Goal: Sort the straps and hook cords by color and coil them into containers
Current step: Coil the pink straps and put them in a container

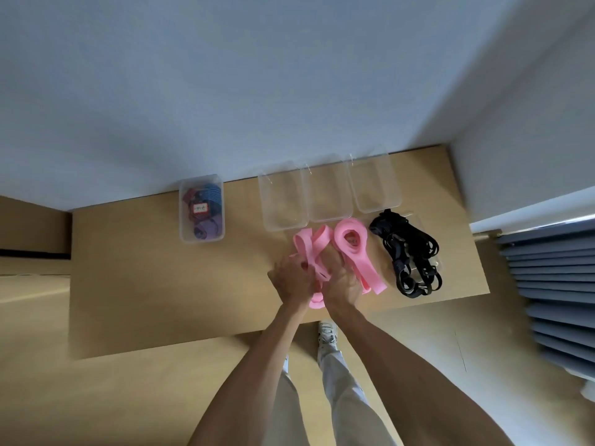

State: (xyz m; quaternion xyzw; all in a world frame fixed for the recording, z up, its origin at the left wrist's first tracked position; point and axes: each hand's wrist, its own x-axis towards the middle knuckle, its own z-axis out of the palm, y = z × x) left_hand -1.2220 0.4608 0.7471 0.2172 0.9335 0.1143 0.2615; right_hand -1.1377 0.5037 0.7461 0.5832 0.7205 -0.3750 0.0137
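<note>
We are coiling a pink strap [310,249] near the counter's [145,284] front edge; our left hand [291,278] and right hand [341,283] both grip its loops, fingers curled. Next we judge it needs tightening and dropping into an empty container [283,201] at the back edge.

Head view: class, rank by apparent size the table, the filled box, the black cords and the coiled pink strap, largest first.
1. Table.
2. Black cords and filled box: too close to separate.
3. Coiled pink strap, though its tail runs on behind the right hand, so this is unsure.
</note>
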